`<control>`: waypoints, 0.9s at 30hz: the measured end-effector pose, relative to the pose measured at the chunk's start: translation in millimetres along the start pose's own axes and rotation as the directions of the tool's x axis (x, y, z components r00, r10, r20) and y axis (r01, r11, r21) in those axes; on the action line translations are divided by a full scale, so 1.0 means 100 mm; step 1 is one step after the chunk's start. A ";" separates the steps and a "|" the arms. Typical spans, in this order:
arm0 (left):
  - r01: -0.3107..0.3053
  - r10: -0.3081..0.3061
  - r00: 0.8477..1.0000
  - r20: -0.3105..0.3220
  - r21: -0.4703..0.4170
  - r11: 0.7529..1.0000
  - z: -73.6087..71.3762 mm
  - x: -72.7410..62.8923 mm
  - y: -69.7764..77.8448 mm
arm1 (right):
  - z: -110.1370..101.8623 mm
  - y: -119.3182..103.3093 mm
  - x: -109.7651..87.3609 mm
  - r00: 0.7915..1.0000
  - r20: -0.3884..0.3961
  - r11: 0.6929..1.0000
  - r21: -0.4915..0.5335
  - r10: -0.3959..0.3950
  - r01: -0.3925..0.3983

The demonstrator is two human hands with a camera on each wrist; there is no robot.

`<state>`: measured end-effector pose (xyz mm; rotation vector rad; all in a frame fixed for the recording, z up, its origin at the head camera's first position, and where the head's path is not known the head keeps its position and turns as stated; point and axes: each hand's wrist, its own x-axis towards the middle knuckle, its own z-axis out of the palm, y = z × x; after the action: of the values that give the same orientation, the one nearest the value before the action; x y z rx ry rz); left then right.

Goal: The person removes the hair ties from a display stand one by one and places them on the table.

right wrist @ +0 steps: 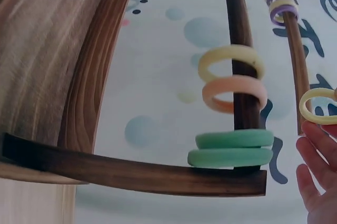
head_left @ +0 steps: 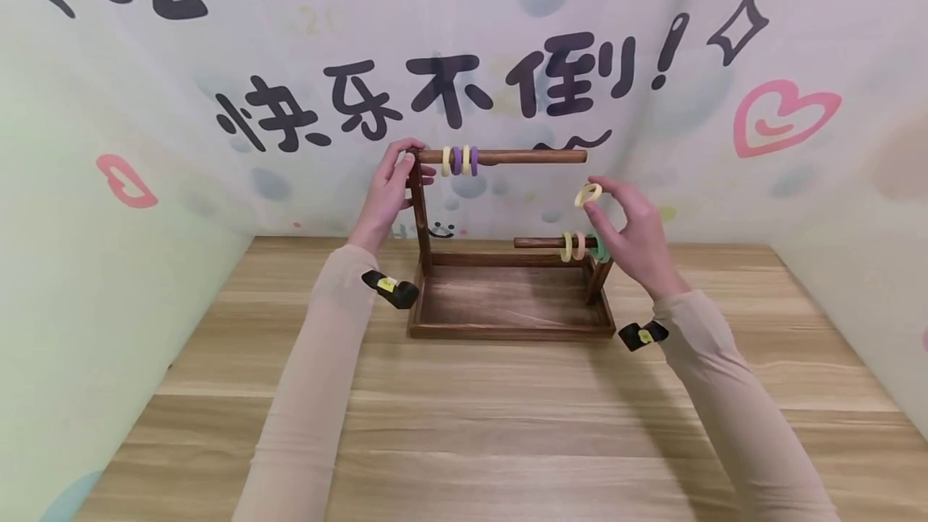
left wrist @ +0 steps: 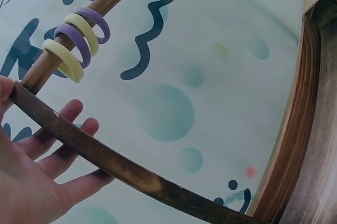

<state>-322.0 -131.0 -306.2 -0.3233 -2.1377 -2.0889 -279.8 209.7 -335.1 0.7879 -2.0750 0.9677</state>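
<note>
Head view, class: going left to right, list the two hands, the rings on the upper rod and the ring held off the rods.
Left hand → first yellow ring → first purple ring → second yellow ring → second purple ring → held yellow ring → right hand.

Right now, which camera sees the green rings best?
The right wrist view: both green rings look big there, side by side on the short bar. The head view shows them small, close by the right hand. The left wrist view doesn't show them.
</note>
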 end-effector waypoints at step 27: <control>0.041 -0.041 0.999 0.017 0.018 0.999 -0.04 0.00 0.03 | 0.20 -0.33 -0.40 0.971 0.202 0.963 0.209 0.128 -0.171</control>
<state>-321.8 -135.1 -303.5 -0.2987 -2.1896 -2.0948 -239.3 185.1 -363.9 0.8744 -2.2379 1.2734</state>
